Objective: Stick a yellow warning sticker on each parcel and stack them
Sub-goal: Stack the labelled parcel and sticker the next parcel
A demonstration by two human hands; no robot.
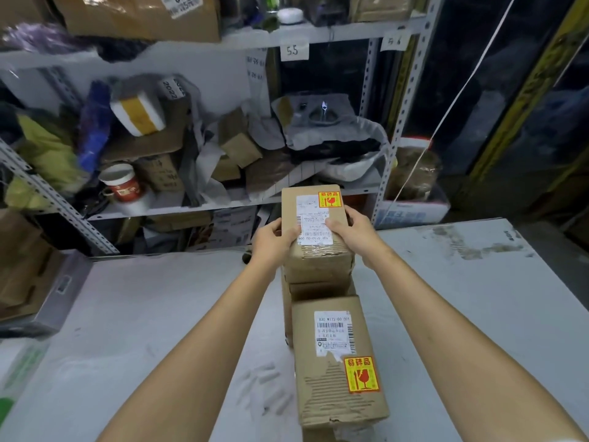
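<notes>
- Nearest the camera, in the head view, a near parcel (338, 362) stands on the grey table (159, 314). Its torn top faces up, with a shipping label (333, 333) and a yellow warning sticker (362, 374) at its near right corner, so I judge this one finished and set aside.
- Both bare forearms reach past it, one on each side, to a far parcel (314, 231) held over a lower box (318, 272).
- Left hand (272, 240): it grips the far parcel's left edge, thumb on top and fingers wrapped down the side.
- Right hand (350, 232): it grips the right edge the same way, its thumb lying on the white label.
- Holding from both sides probably keeps the box level and lets its edges be squared with the box beneath. Whether it already rests on that box or hovers just above it, I cannot tell.
- A far sticker (330, 199) sits at the far right corner of the held parcel, beside its label, so that parcel looks marked and only the stacking remains for it.
- Behind the table, a metal shelf rack (395, 132) holds loose cartons, bags and a red-and-white cup (122, 185). A paper tag reading 55 (293, 51) hangs from the upper shelf.
</notes>
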